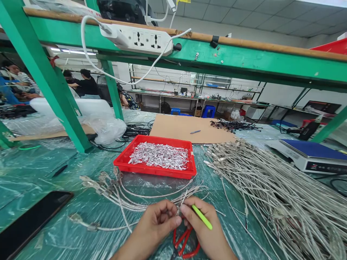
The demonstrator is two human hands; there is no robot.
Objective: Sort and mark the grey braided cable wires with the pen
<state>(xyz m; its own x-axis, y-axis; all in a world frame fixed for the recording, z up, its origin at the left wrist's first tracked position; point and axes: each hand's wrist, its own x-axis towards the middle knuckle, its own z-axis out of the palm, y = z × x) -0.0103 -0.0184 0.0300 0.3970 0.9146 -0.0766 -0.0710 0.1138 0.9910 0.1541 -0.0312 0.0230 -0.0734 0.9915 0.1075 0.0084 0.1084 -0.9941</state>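
My left hand [158, 221] is closed, thumb and forefinger pinched around the end of a grey cable [108, 228] that runs in from the left. Right beside it, my right hand [203, 222] is closed too. A bright yellow-green stick-shaped tool [202, 216] lies across its fingers, and a thin pale strip [184, 196] sticks up between the fingertips of both hands. What exactly meets there is hidden by the fingers. Under my hands lies a red-handled cutting tool [185, 242], partly covered. More grey cables with connectors [105, 187] lie just behind my hands.
A red tray [154, 171] of small silvery pieces stands ahead. On the right are a big heap of grey cables [268, 173] and a scale [311, 153]. A phone [32, 216] lies left. A green shelf frame [244, 59] with a power strip [138, 39] spans above.
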